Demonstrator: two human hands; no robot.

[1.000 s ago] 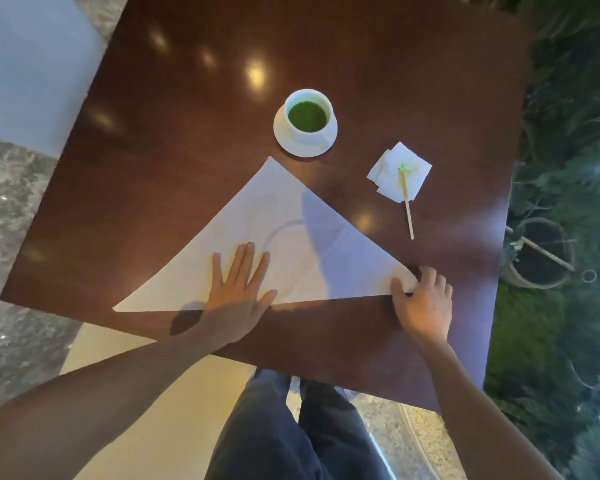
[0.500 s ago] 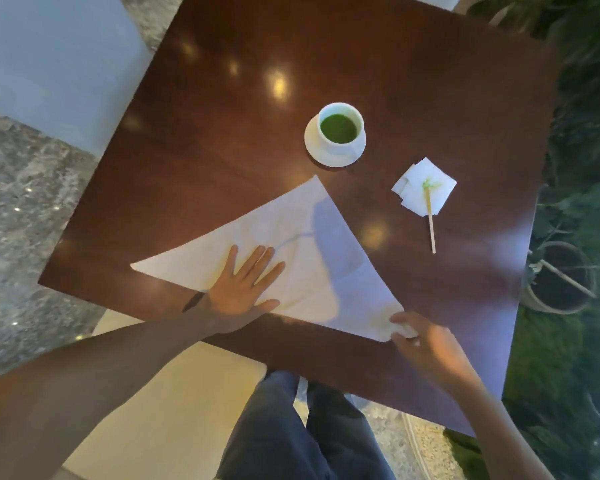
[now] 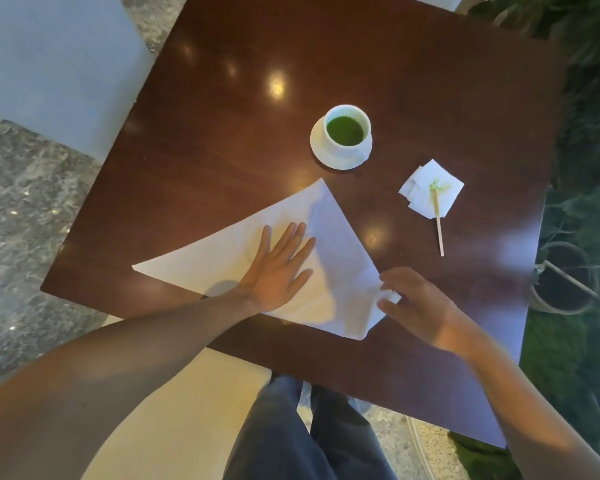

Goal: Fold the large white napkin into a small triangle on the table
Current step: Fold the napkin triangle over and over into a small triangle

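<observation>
Napkin (image 3: 222, 268), already one large white triangle, is lying near the six o'clock edge of the dark wooden surface (image 3: 222, 140), its long edge slanting from the tip at nine o'clock down to the corner at five o'clock, its apex pointing toward twelve. Left hand (image 3: 274, 271) is pressing flat on the middle of the cloth, fingers spread toward one o'clock, so its grip is apart and simply pinning. Right hand (image 3: 420, 306), at about four o'clock from the left hand, is pinching the lifted right corner of the napkin, grip clamped on the cloth, the sheet bulging slightly beneath it.

To halve the triangle well, the right corner is probably best carried over toward the nine o'clock tip, edges matched before any creasing, while the left palm is keeping the lower layer from sliding on the glossy wood; it will likely need to clear out as the flap comes over.

Beyond, at one o'clock, cup (image 3: 347, 129) of green drink on its saucer (image 3: 326, 154) and small napkin (image 3: 430, 188) with wooden stick (image 3: 439, 223) are sitting well apart from the fold.
</observation>
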